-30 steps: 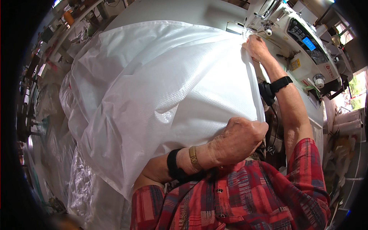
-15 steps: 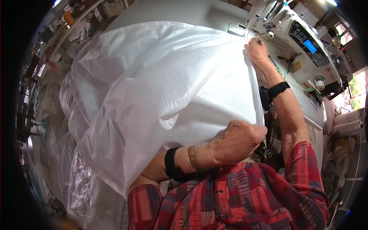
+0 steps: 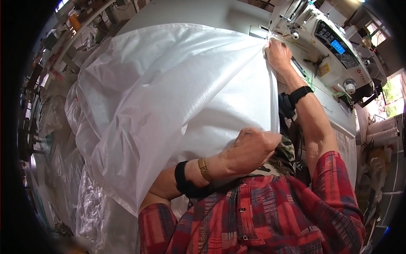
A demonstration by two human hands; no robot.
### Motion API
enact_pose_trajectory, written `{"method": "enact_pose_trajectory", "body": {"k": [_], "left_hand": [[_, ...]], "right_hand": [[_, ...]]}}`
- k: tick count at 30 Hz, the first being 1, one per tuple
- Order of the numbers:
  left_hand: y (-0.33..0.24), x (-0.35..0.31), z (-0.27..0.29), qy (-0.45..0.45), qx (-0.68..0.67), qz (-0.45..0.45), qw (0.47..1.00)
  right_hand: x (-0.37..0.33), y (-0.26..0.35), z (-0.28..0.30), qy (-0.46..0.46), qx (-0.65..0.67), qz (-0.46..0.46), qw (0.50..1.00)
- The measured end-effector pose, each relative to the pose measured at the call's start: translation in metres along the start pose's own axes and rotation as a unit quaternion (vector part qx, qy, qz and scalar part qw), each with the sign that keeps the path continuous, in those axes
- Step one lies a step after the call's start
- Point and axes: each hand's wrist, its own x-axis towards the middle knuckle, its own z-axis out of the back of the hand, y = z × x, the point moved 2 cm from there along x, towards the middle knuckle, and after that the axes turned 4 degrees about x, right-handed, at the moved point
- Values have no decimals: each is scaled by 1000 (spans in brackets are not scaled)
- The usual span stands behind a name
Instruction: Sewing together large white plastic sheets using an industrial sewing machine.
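Note:
A large sheet of white woven plastic (image 3: 203, 80) spreads over the sewing table and hangs down on the left over my left arm. Its right edge is folded and runs taut between my hands. My right hand (image 3: 279, 55) is closed on that edge at the far end, close beside the needle area of a white sewing machine (image 3: 313, 34). Nearer my body, my left hand (image 3: 256, 148) is closed in a fist around the near end of the same edge. The fingertips of both hands are mostly hidden.
The machine's control panel (image 3: 336, 42) has a lit blue display. Pale tabletop (image 3: 169, 15) shows beyond the sheet. Crumpled clear plastic (image 3: 89, 203) hangs at the left, near cluttered shelves (image 3: 78, 31). White rolls (image 3: 382, 135) lie at the right, below a window.
Both hands and the sheet's right edge appear slightly farther left. The view has also shifted a little. Each hand keeps its hold on the edge.

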Motion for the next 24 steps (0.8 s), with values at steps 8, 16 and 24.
{"method": "enact_pose_trajectory", "body": {"k": [8, 16, 24], "left_hand": [[8, -8, -14, 15, 3, 0, 1000], [7, -2, -20, 29, 34, -14, 999], [12, 10, -17, 11, 87, 51, 995]], "right_hand": [[-20, 20, 25, 96, -6, -7, 995], [-20, 34, 24, 115, -101, 49, 987], [-7, 13, 8, 51, -43, -19, 998]]}}
